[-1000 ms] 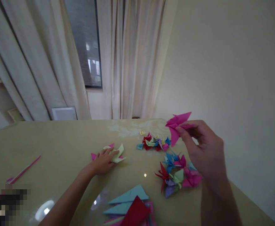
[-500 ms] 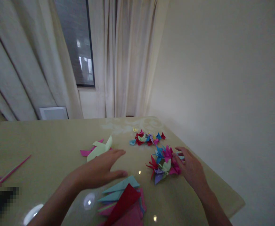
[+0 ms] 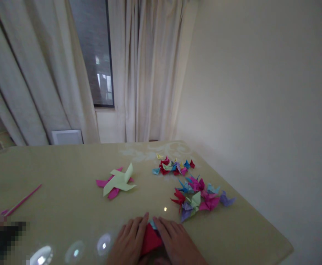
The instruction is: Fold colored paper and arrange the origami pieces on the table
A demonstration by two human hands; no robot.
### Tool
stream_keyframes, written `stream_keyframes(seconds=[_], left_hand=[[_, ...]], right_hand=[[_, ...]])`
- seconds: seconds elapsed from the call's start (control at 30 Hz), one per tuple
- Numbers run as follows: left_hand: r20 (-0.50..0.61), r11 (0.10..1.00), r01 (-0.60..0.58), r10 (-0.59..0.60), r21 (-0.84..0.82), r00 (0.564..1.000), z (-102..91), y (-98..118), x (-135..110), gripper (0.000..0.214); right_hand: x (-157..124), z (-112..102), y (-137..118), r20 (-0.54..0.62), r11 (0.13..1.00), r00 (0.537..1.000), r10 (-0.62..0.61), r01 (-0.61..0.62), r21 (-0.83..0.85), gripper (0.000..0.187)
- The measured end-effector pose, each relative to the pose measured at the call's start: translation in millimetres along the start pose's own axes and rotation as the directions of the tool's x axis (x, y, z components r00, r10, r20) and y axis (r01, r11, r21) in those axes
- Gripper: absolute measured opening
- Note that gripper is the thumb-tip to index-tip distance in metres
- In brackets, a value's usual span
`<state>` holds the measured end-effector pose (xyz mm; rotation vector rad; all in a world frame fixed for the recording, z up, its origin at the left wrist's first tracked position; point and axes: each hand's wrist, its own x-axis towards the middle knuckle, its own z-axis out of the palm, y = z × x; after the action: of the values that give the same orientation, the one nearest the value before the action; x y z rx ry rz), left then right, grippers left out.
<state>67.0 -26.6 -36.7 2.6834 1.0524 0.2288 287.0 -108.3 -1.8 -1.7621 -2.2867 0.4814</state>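
Note:
My left hand and my right hand close in on the folded papers at the table's near edge. The fingers of each hand lie together, pressed along opposite sides of the bundle. Between them show a red folded paper on top and a light blue paper tip behind it. My hands cover the rest of the bundle. To the right of my right hand lies a cluster of paper cranes in pink, red, blue, green and purple.
Two paper pinwheels, light green over magenta, lie at centre left. Small folded paper pieces are heaped farther back. A thin pink stick lies at left near a dark pixelated shape. A wall borders the right.
My left hand has come back from beside the pinwheels and my right hand from the cranes. Both are now around the folded papers. A purple crane shows at the cluster's right end.

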Motion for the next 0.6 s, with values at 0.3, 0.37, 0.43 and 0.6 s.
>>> stream_keyframes(seconds=[0.3,0.37,0.43,0.6], left_hand=[[-0.103,0.982,0.186,-0.184,0.018,0.978,5.0,-38,-2,0.058],[-0.106,0.978,0.205,-0.202,0.021,0.974,4.9,-43,-2,0.062],[-0.153,0.983,0.181,-0.175,0.023,0.973,5.6,-47,-1,0.072],[-0.3,0.999,0.051,-0.054,-0.016,0.953,15.2,-60,-1,0.093]], right_hand=[[73,-38,-29,0.059,0.987,0.987,-0.149,0.152,-0.051,0.072],[82,-40,-28,0.076,0.984,0.982,-0.174,0.177,-0.036,0.067],[86,-38,-27,0.054,0.986,0.984,-0.168,0.168,-0.005,0.066],[80,-23,-24,-0.051,0.998,0.998,-0.048,0.051,0.046,0.068]])
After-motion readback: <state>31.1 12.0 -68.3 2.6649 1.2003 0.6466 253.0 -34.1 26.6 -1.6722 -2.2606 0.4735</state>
